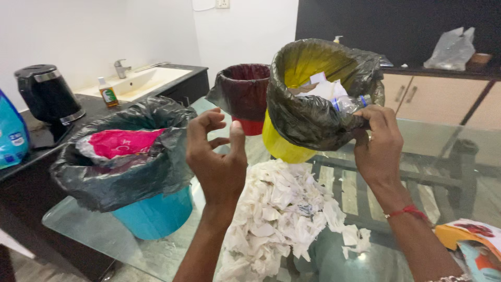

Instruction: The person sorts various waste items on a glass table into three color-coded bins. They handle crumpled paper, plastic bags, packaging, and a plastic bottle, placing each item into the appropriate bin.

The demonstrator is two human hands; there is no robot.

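Note:
My right hand point(378, 146) grips the rim of a yellow bin point(279, 143) lined with a black bag point(308, 117), holding it tilted toward me above the glass table point(94, 230). Papers and a plastic bottle point(347, 103) show inside it. My left hand point(216, 156) is raised beside the bin, fingers apart, holding nothing. Below both hands lies a heap of crumpled white paper point(282, 214). A blue bin point(154, 214) with a black liner and a pink bag point(122, 142) inside stands at the left. A red bin point(245, 99) with a dark liner stands behind.
A black counter at the left carries a black kettle point(47, 94), a sink point(138, 79) with a tap and a small bottle point(108, 94). A blue packet point(10, 136) is at the far left. Wooden cabinets point(443, 102) with a clear plastic bag point(451, 49) stand behind. Colourful wrappers point(472, 245) lie at lower right.

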